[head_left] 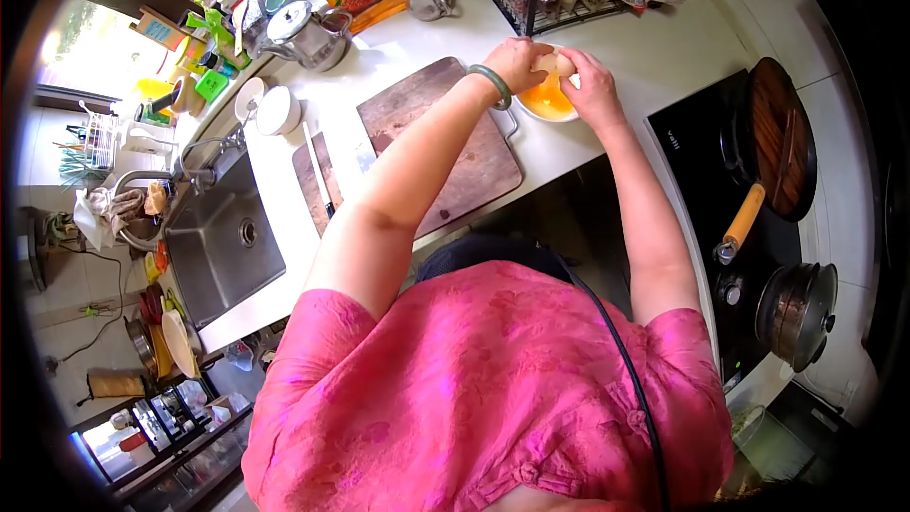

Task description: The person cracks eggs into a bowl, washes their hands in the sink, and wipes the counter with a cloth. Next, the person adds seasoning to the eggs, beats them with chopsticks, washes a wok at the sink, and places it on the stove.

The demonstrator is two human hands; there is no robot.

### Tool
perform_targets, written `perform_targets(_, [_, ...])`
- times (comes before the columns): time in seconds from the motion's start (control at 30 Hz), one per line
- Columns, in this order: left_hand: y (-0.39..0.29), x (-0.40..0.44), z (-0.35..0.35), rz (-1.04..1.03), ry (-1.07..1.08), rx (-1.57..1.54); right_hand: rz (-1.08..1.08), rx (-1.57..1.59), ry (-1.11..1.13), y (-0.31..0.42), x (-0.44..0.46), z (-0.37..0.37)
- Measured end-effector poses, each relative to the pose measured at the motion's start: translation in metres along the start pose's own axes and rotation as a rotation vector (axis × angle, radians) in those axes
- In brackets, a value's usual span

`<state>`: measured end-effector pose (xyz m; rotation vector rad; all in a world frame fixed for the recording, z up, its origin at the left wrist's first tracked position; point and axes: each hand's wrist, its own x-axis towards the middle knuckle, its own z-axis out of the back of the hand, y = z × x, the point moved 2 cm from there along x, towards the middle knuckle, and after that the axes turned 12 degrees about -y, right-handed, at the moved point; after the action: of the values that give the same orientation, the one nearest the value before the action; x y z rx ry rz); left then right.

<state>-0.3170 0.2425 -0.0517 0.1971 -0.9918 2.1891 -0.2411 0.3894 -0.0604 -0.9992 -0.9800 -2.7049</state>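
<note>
Over a white bowl (544,116) on the counter, both of my hands are bent inward around a pale brown eggshell (566,64). Orange-yellow egg (548,98) lies in the bowl. My left hand (519,66), with a green bangle (493,82) at its wrist, has its fingertips closed at the shell's left side. From the other side, the fingers of my right hand (595,90) pinch the shell. Some of the shell is hidden behind the fingers. Beside the bowl, a wooden cutting board (474,166) lies partly under my left forearm.
A knife (320,171) lies on a smaller board to the left, near the sink (227,242). White bowls (278,111) and a metal kettle (308,36) stand farther back. On the right, a pan with a wooden lid (779,147) and a dark pot (796,318) are on the black stove.
</note>
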Motion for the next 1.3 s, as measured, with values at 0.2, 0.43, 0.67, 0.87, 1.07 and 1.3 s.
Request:
perform_targets(0.2, [-0.006,0.004,0.005,-0.059,0.054,0.058,0.045,-0.047,-0.004,0.003,0.006,0.008])
perform_targets(0.43, [-0.029,0.014,0.021,-0.149,-0.047,0.081,-0.024,-0.026,-0.137,0.015,0.014,0.02])
perform_targets(0.67, [0.011,-0.006,-0.006,0.162,0.004,-0.04,-0.099,-0.089,-0.002,-0.005,0.002,0.007])
perform_targets(0.87, [0.028,-0.019,-0.024,0.574,-0.09,-0.588,-0.5,0.42,-0.133,-0.023,-0.002,-0.011])
perform_targets(1.07, [0.014,-0.026,-0.032,0.82,-0.125,-0.904,-0.368,0.242,-0.132,-0.013,-0.005,-0.018])
perform_targets(1.3, [0.009,-0.029,-0.024,0.971,-0.196,-1.264,-0.289,0.134,-0.175,-0.012,0.001,-0.009])
